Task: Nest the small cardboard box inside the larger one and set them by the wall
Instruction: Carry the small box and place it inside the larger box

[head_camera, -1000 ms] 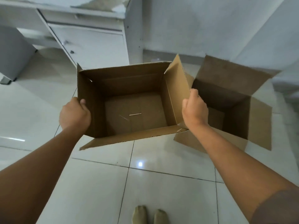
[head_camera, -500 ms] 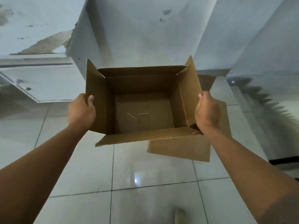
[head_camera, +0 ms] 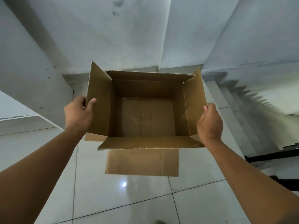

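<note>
I hold the small open cardboard box by its two side flaps, its opening facing up and its inside bare. My left hand pinches the left flap and my right hand grips the right flap. The larger cardboard box sits on the floor straight beneath it; only its near flap and a sliver at the left show, the rest is hidden by the small box. Whether the small box has entered the larger one cannot be told.
A grey wall rises just behind the boxes. A staircase climbs at the right, with a black bar at its foot. A white cabinet side stands at the left. Glossy white floor tiles lie in front.
I have carried the small box to the right, from beside the larger box to over it. My view turned toward the wall, and both hands moved up onto the side flaps.
</note>
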The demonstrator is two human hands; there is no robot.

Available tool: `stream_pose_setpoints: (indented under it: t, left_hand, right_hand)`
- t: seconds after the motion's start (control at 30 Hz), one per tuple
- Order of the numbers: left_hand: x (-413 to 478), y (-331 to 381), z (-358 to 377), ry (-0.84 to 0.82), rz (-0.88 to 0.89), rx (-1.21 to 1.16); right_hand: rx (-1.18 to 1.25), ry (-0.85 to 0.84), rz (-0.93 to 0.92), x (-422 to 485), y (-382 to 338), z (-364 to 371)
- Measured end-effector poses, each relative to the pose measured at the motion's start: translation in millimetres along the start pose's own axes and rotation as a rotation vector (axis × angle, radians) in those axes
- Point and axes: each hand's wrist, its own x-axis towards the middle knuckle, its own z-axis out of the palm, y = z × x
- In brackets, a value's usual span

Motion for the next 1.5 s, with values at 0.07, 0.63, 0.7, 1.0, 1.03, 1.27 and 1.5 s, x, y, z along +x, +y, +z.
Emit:
stream_pose_setpoints:
  t: [0.07,0.63,0.7,1.0,1.03,1.27,1.5]
  left_hand:
    - [4,-2,27,-0.009,-0.003,-0.016]
    - [26,-122,177,-0.08,-0.279,0.006]
    - [30,-135,184,-0.102,-0.254,0.055]
    - [34,-159,203,-0.14,-0.203,0.18]
    - [32,-161,206,-0.128,-0.199,0.165]
    - [-18,-180,222,-0.185,0.149,0.332]
    - [-34,-213,234,-0.24,0.304,0.511]
  right_hand:
    - [0.01,-0.012,0.01,9,16,19]
    - [-0.016,-0.133,0.027,3,77,187]
    - [-0.033,-0.137,0.029,0,87,201]
    - [0.036,-0.213,0.163,-9,108,239]
    - [0.045,-0.2,0.161,-11,110,240]
    - [0.019,-0.189,-0.073,-52,123,242]
    - [0.012,-0.277,-0.116,-74,134,264]
